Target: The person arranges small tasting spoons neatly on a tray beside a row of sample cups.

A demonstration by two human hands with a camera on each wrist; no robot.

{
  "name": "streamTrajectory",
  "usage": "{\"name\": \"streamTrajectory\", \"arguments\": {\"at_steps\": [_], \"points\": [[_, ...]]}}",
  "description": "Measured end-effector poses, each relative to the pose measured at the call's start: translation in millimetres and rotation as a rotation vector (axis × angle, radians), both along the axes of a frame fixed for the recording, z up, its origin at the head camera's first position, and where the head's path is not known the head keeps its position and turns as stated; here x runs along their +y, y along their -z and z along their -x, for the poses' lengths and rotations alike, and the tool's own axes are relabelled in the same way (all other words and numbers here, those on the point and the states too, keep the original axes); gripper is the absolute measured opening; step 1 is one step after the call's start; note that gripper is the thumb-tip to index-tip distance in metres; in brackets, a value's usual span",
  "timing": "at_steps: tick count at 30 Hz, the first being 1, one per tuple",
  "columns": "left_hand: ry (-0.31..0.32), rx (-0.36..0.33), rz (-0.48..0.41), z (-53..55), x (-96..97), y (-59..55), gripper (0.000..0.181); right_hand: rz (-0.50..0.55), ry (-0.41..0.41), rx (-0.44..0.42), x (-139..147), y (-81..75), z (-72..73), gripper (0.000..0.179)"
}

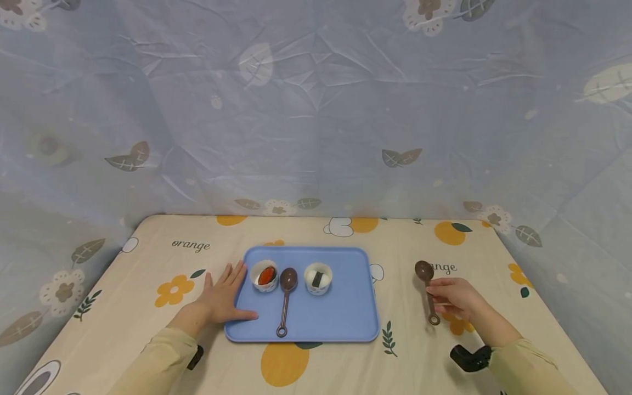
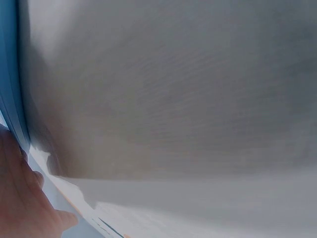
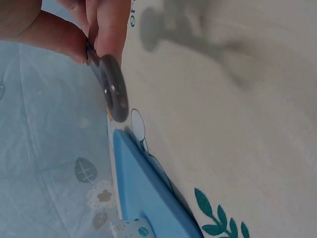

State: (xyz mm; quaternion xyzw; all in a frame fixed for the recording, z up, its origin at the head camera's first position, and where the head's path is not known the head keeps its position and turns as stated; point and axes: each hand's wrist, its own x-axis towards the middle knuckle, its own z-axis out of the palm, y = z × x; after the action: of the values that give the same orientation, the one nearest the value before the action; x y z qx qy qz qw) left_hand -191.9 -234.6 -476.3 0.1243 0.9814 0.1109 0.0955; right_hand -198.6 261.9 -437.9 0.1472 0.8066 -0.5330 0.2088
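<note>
My left hand (image 1: pixel 219 299) lies spread against the left side of a blue tray (image 1: pixel 340 318), its thumb over the rim. On the tray rests a brown spoon (image 1: pixel 288 280) between two small white cups. The left cup (image 1: pixel 264 289) holds a toy-like sushi piece with an orange top (image 1: pixel 267 275); in the right cup (image 1: pixel 316 292) is a white piece with a dark band (image 1: pixel 318 279). Off to the tray's right, my right hand (image 1: pixel 456 299) pinches a second brown spoon (image 1: pixel 424 271) by its handle. Its ringed handle end (image 3: pixel 115 89) shows close up in the right wrist view.
A cream cloth (image 1: pixel 197 356) with orange fruit and flower prints covers the table. Behind and at both sides hangs a blue-grey patterned curtain (image 1: pixel 316 137). Black devices, such as the one at my right wrist (image 1: pixel 470 358), sit by the sleeves.
</note>
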Motion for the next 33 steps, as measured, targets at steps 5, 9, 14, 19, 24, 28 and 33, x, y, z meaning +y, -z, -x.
{"name": "streamTrajectory", "arguments": {"at_steps": [5, 9, 14, 19, 24, 28, 33], "points": [[0.002, 0.007, -0.015, 0.3, -0.5, 0.5, 0.121, 0.010, -0.010, -0.002, -5, -4.3, 0.7, 0.041], [0.007, 0.004, -0.018, -0.2, -1.1, 0.1, 0.122, -0.005, -0.024, 0.013, -10, -7.0, 1.3, 0.041], [0.009, 0.005, -0.027, -1.2, -1.0, -2.6, 0.122, -0.020, -0.035, 0.026, -17, -8.8, 2.0, 0.041], [0.014, 0.013, -0.011, 0.8, -3.4, 5.1, 0.123, -0.006, -0.044, 0.026, -25, -8.3, 3.4, 0.040], [0.014, 0.012, -0.032, 1.7, -4.1, 6.6, 0.123, -0.013, -0.051, 0.032, -34, -8.7, 5.7, 0.040], [0.017, 0.006, -0.030, 0.7, -2.5, 3.2, 0.122, -0.007, -0.056, 0.037, -41, -9.5, 7.3, 0.041], [0.016, 0.004, -0.013, 0.2, -1.5, 0.8, 0.121, -0.004, -0.052, 0.042, -50, -8.2, 8.8, 0.039]]}}
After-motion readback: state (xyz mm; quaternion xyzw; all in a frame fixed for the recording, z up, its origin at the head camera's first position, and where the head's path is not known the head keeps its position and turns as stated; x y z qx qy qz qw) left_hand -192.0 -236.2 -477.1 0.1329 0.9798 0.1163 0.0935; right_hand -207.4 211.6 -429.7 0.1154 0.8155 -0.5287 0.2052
